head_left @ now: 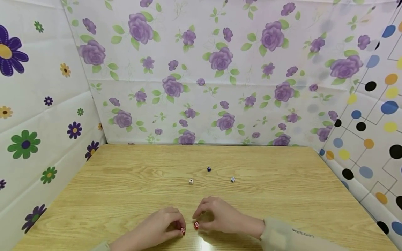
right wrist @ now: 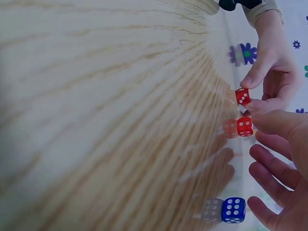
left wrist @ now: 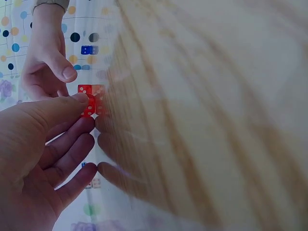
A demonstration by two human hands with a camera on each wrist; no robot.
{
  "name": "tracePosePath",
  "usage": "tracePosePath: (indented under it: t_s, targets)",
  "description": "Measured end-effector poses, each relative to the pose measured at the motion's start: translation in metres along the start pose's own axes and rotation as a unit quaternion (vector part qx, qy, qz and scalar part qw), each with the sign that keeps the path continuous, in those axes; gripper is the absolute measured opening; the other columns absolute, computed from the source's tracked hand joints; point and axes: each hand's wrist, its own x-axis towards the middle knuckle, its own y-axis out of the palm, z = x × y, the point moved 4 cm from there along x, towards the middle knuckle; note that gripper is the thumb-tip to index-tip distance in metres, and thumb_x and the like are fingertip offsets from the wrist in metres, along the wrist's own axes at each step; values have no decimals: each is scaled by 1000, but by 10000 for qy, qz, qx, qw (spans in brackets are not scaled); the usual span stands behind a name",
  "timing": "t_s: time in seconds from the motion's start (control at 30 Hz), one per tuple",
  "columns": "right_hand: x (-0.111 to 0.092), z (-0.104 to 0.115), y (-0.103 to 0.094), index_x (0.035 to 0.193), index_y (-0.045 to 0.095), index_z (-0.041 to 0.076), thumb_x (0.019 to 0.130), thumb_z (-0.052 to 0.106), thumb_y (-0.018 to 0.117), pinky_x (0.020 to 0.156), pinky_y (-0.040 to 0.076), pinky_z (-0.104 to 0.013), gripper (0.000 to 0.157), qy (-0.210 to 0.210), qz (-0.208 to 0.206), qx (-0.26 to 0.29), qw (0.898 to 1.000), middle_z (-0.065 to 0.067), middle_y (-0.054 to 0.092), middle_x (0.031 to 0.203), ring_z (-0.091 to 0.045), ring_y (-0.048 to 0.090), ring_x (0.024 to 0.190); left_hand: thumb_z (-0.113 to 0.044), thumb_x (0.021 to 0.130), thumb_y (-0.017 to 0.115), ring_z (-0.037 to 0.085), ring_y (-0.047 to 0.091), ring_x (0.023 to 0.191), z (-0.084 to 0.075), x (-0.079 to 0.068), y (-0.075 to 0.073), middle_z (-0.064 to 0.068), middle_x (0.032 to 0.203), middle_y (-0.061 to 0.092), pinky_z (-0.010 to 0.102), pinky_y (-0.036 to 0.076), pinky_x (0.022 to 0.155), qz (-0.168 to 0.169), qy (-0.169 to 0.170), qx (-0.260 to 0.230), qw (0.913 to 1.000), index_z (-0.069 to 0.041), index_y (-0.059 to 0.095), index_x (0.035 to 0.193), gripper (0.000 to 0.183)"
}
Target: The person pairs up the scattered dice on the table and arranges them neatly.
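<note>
Low on the table in the head view, my left hand (head_left: 161,225) pinches a red die (head_left: 183,231) with white dots between thumb and index finger. In the right wrist view, that die (right wrist: 242,96) shows between the fingertips. Just right of it sits a second red die (head_left: 196,225). My right hand (head_left: 221,215) is around this second die, its thumb beside it and its index finger arched above, with a gap. From the right wrist, the thumb overlaps the edge of this die (right wrist: 244,126), and the other fingers are spread; whether the thumb touches it I cannot tell.
Beyond the hands stand a dark blue die (head_left: 208,169), a white die (head_left: 191,182) and another white die (head_left: 232,180). They rest apart on the glossy wooden table (head_left: 141,195). Patterned cloth (head_left: 201,104) hangs along the table's back and both sides.
</note>
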Motion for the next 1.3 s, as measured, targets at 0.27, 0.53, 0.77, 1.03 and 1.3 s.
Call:
tracePosePath:
  t_s: [0.27,0.53,0.77,1.03,1.3]
  targets:
    - [0,-3,4,105,73,28,89,29,74,89,47,-18,16,113,69,136,9998,16,67,102,2,58,99,-27,88,75,-8,53,83,-1,0,-1,-17,88,63,15,48,71,13,-1,-230,9997,-24,69,92,8]
    - [1,-4,8,97,72,28,91,28,72,83,48,-16,7,-12,-57,218,9997,15,68,96,3,57,91,-24,88,75,-9,57,82,1,0,-1,-16,87,65,15,51,70,77,-110,-702,9974,-23,69,92,8]
    - [-1,-5,7,94,73,27,90,28,73,82,47,-15,4,53,-134,174,9997,17,67,93,4,56,90,-25,88,75,-9,58,81,1,2,-1,-17,87,66,15,52,70,189,-300,-835,9959,-23,69,91,7]
    - [-10,-7,4,89,71,30,89,31,74,81,47,-16,3,345,-185,90,9992,19,64,91,4,55,89,-26,87,76,-9,54,79,-3,3,0,-18,85,63,14,49,68,97,-180,-523,9984,-24,69,88,8]
    - [-21,-6,-2,84,72,32,86,31,77,80,46,-17,6,534,-283,-145,9981,20,62,90,4,51,89,-27,87,76,-9,51,78,-8,8,3,-18,84,62,13,47,68,148,-413,-421,9981,-25,68,86,8]
